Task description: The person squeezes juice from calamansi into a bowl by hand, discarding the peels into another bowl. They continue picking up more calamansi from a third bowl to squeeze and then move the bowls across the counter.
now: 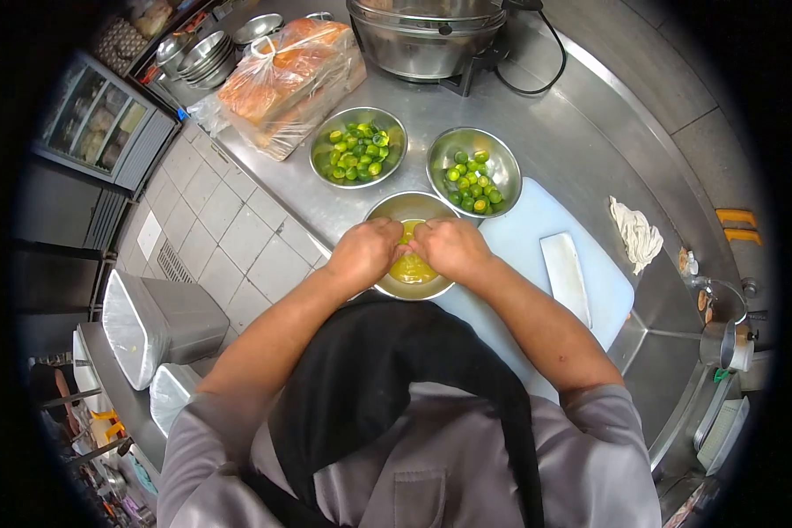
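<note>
At frame centre, the left hand [365, 253] and right hand [453, 249] are pressed together, pinching a lime [407, 235] over the juice bowl [391, 209]. The counter's [414, 101] edge slants past just left of them; two lime bowls [507, 167] crowd above, while the board [528, 238] gives room rightward. The juice bowl's round mouth faces up; the lime, mostly hidden, shows no readable long axis.
</note>
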`<action>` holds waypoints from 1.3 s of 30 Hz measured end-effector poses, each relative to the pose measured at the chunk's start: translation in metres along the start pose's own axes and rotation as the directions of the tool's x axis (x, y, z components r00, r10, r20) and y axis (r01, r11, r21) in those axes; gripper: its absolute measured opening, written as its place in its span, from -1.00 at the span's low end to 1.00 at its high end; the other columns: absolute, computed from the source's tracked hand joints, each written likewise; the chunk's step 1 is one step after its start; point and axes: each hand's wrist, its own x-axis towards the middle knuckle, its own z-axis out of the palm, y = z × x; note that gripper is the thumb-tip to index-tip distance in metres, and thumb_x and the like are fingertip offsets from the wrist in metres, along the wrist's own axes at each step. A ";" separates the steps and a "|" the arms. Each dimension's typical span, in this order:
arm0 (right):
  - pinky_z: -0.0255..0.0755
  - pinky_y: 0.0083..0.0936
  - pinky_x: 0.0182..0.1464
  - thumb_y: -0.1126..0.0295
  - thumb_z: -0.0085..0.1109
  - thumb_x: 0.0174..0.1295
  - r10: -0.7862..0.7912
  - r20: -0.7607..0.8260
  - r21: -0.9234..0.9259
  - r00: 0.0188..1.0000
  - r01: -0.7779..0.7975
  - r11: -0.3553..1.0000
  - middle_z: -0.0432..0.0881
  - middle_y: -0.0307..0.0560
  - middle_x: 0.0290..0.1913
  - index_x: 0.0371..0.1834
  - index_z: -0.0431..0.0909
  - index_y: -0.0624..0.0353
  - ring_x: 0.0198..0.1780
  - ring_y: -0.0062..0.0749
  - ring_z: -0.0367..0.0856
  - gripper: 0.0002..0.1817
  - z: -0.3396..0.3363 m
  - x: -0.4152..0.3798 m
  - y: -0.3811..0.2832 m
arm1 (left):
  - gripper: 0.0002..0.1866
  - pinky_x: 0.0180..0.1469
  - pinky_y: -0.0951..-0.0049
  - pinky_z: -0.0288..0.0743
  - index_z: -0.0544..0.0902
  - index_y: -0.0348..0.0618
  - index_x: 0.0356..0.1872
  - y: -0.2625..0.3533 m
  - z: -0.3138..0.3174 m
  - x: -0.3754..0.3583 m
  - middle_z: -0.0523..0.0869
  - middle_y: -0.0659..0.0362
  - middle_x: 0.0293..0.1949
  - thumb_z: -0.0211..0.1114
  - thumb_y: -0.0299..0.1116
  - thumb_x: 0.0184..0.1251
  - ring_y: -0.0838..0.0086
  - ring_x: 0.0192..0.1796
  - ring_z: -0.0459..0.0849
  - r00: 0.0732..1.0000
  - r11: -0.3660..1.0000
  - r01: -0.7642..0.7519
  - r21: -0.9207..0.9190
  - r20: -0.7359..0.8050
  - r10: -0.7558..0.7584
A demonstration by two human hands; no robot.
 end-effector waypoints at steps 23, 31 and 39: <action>0.61 -0.16 -0.24 0.30 0.34 0.30 0.134 -0.019 0.129 0.991 -0.131 0.983 0.64 0.10 -0.30 -0.24 0.61 0.26 -0.31 0.02 0.70 -0.78 -0.009 -0.021 -0.012 | -0.77 -0.14 0.12 0.59 0.71 -0.30 -0.09 0.008 -0.015 -0.003 0.70 -0.10 -0.24 0.42 -0.38 0.34 -0.02 -0.18 0.71 0.996 0.977 0.078 -0.200 -0.030 -0.085; 0.62 -0.23 -0.31 0.24 0.26 0.35 0.008 -0.101 -0.001 0.995 -0.008 1.000 0.65 -0.03 -0.48 -0.47 0.58 0.13 -0.39 -0.16 0.72 -0.73 -0.010 -0.012 -0.012 | -0.78 -0.21 0.00 0.58 0.58 -0.21 -0.38 0.002 -0.003 -0.003 0.66 -0.04 -0.37 0.39 -0.32 0.37 -0.06 -0.27 0.69 0.998 0.996 0.061 0.070 -0.002 -0.061; 0.64 -0.24 -0.29 0.35 0.23 0.30 0.001 -0.130 0.021 0.991 0.002 1.000 0.65 -0.05 -0.48 -0.46 0.64 0.14 -0.39 -0.14 0.73 -0.82 0.001 -0.012 -0.012 | -0.86 -0.24 0.00 0.56 0.57 -0.23 -0.38 0.010 -0.007 -0.002 0.64 -0.06 -0.37 0.36 -0.45 0.33 -0.08 -0.28 0.67 0.999 0.999 0.046 -0.017 -0.016 -0.046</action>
